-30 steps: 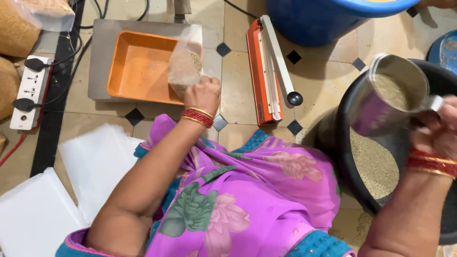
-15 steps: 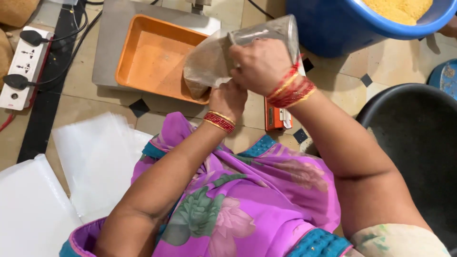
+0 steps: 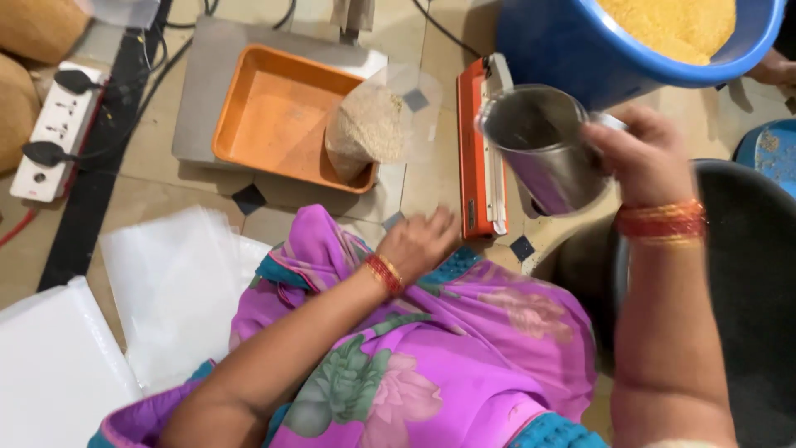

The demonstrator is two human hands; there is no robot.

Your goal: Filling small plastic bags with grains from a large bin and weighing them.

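Observation:
My right hand [image 3: 643,153] grips a steel mug [image 3: 539,149] by its handle, tilted with its mouth up and left, empty inside. A clear plastic bag [image 3: 377,124] partly filled with pale grain leans on the right rim of the orange tray [image 3: 274,124], which sits on a grey weighing scale [image 3: 203,91]. My left hand [image 3: 419,245] hovers below the bag, fingers apart, holding nothing, close to my pink-clad knee.
An orange heat sealer [image 3: 481,153] lies right of the tray. A blue tub [image 3: 613,50] of yellow grain stands at top right. A dark basin [image 3: 746,274] is on the right. Clear plastic sheets [image 3: 174,282] and a power strip [image 3: 50,137] are on the left.
The mug has left the bag's mouth and moved right. My left hand let go of the bag, which now rests in the tray with grain in it.

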